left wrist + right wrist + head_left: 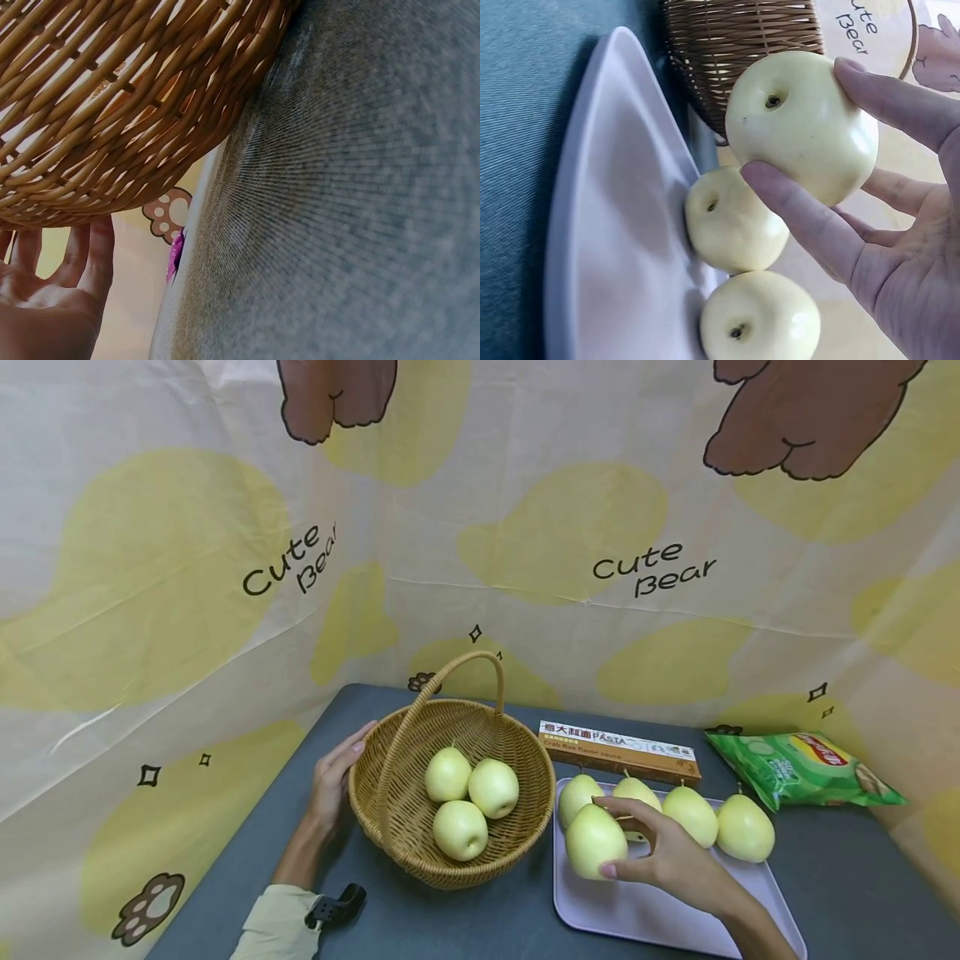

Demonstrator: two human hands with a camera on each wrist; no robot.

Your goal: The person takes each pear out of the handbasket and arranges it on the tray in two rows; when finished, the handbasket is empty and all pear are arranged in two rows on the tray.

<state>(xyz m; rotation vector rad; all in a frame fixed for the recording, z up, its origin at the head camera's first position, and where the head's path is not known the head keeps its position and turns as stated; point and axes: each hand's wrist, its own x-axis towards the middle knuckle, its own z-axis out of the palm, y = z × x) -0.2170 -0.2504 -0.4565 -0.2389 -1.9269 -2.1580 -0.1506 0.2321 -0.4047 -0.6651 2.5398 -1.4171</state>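
Note:
In the head view my right hand [663,856] pinches a pale green pear [595,842] between thumb and fingers, above the lilac tray [630,914]. The right wrist view shows this pear [802,127] held up, with other pears [735,217] on the tray below. A row of several pears [690,816] sits along the tray's far side. To the left stands a wicker basket [390,835] with a tall handle; three pears [461,830] lie inside. My left hand [330,781] rests against the basket's left outer wall, its fingers extended toward the weave [112,142] in the left wrist view.
Behind the tray lies a pasta box [618,753]. A green bag of chips [806,768] is at the back right. A printed cloth [525,568] hangs behind the dark grey table [420,927].

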